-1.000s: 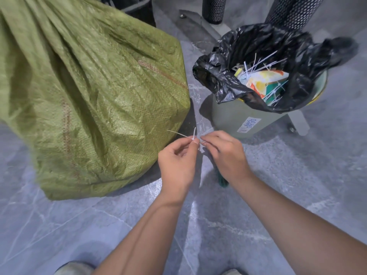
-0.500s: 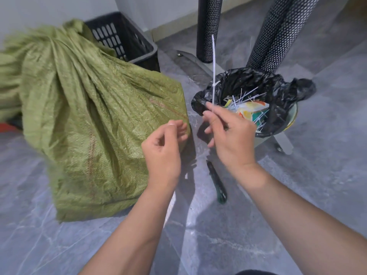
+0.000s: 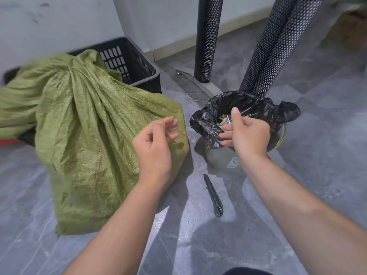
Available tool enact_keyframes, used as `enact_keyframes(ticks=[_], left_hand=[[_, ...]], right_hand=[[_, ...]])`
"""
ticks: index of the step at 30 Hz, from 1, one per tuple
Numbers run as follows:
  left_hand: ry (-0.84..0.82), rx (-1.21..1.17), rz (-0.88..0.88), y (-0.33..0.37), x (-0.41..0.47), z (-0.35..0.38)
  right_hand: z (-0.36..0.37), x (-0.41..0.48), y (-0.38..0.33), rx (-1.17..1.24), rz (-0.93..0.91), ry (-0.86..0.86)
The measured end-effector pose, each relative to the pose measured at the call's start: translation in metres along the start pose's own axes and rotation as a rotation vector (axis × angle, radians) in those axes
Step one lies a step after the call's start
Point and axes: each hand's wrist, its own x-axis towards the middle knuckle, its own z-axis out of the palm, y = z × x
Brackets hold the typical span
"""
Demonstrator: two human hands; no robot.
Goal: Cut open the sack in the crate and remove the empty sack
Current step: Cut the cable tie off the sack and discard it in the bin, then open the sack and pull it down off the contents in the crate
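A full green woven sack (image 3: 95,139) stands on the floor, its top bunched, leaning against a black plastic crate (image 3: 129,62). More green sack fabric (image 3: 14,108) spreads to the left over the crate's side. My left hand (image 3: 155,143) hovers in front of the sack's right edge, fingers loosely apart and holding nothing. My right hand (image 3: 246,132) is over the mouth of the bin, fingers spread, with nothing clearly in it. A green utility knife (image 3: 213,195) lies on the floor between my forearms.
A small bin with a black liner (image 3: 278,110) holds white zip ties and scraps. Two black perforated table legs (image 3: 207,36) rise behind it from a metal foot (image 3: 194,84). A wall runs along the back. Something red (image 3: 8,142) shows at the far left.
My right hand held a long white zip tie upright; it has since dropped over the bin and the tie is no longer in it. My left hand has opened slightly.
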Motion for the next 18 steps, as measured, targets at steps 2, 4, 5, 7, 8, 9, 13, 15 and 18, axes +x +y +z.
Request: enact_keyframes(ticks=[2,4,5,7,8,9,13,15,18], left_hand=[[0.002,0.007,-0.003,0.004,0.003,-0.001],[-0.004,0.019,0.000,0.007,0.006,-0.002],[-0.006,0.021,0.002,0.010,0.006,-0.002],[-0.003,0.024,-0.004,0.014,0.006,-0.002],[-0.004,0.031,-0.011,0.016,0.007,-0.002],[-0.013,0.043,-0.016,0.020,0.008,-0.004],[-0.127,0.227,0.072,0.041,0.028,-0.025],[-0.174,0.354,0.096,0.060,0.045,-0.039],[-0.200,0.573,0.143,0.090,0.073,-0.066]], right_hand=[[0.003,-0.004,-0.005,-0.020,-0.026,-0.014],[0.005,-0.009,-0.011,-0.025,-0.056,-0.035],[0.007,-0.012,-0.014,-0.028,-0.072,-0.043],[0.011,-0.016,-0.017,-0.041,-0.110,-0.059],[0.013,-0.018,-0.019,-0.046,-0.129,-0.070],[0.016,-0.020,-0.020,-0.047,-0.146,-0.092],[0.034,-0.032,-0.027,-0.037,-0.208,-0.283],[0.049,-0.040,-0.031,-0.060,-0.251,-0.375],[0.076,-0.050,-0.032,-0.208,-0.317,-0.474]])
